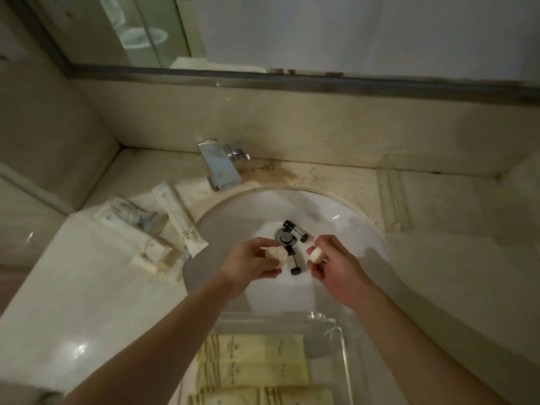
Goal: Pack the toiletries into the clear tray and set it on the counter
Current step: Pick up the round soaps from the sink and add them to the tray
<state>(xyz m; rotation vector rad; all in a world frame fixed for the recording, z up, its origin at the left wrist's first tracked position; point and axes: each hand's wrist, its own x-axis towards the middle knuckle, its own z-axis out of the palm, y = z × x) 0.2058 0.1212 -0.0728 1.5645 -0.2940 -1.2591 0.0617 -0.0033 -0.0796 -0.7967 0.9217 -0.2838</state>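
We see the clear tray (340, 334) at the near edge of the sink (344, 217), below both forearms, with three pale yellow sachets (251, 347) lying flat in it, stacked one after another toward us. Over the basin, the left hand (248, 264) has its grip closed around a round, cream-coloured soap (276, 254), held between thumb and fingers. The right hand (333, 264) has its grip closed on a small white cylinder-shaped item (316, 254), pinched at the fingertips; we cannot tell what it is exactly. Between and just beyond the two hands, small clear bottles with black caps (295, 229) lie in the bottom of the sink around the metal drain (284, 235), one of them near the left hand's soap. On the tabletop (73, 287) to the left of the basin, a loose pile of white packaged toiletries (152, 232) lies, some overlapping, one long packet reaching to the basin's rim. A chrome faucet (220, 166) stands behind the sink, and a mirror (292, 30) runs along the wall above.
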